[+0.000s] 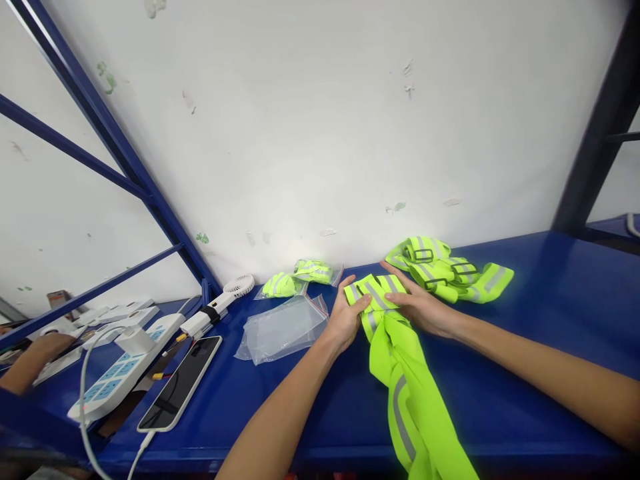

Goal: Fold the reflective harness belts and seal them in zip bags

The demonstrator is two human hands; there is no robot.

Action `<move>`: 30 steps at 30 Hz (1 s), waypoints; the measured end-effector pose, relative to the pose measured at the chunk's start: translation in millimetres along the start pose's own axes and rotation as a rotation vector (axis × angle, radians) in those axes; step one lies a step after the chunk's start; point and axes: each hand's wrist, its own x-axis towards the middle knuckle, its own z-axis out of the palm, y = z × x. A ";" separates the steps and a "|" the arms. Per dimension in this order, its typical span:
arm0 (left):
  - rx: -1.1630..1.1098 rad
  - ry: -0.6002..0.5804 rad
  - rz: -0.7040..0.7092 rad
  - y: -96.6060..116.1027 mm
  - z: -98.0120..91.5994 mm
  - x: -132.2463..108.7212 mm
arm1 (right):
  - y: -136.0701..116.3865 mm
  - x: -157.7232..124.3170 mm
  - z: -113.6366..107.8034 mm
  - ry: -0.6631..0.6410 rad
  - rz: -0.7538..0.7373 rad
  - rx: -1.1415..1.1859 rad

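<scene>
A neon yellow reflective strap [400, 373] with grey stripes is gathered into a folded bundle at its top, and its long loose end hangs down over the table's front edge. My left hand [346, 313] grips the left side of the bundle, thumb on top. On the other side my right hand [417, 303] holds it too, its thumb pressed on the folds. Just behind my right hand lies a pile of similar reflective straps [445, 270] with black buckles. Flat clear zip bags [285, 327] rest to the left of my left hand.
Bagged yellow straps [313, 271] lie by the wall. Leftward on the blue table [540, 333] are a small white fan [239, 287], a phone [183, 383] on a cable and a power strip [127, 363]. Another person's arm [37, 360] shows beyond the blue frame [145, 180].
</scene>
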 end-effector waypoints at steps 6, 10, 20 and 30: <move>0.094 -0.073 0.069 -2.2 -2.9 1.2 | -1.6 1.5 -1.5 -0.116 0.058 0.004; 0.100 -0.025 0.074 -5.9 0.1 1.2 | -0.6 2.0 -2.8 -0.052 -0.141 -0.149; 0.096 -0.005 0.046 -7.8 10.2 -3.5 | 7.6 7.9 -11.0 0.086 -0.372 -0.453; -0.023 -0.067 -0.203 3.1 9.3 -9.5 | 8.9 5.5 -12.0 0.215 -0.382 -0.560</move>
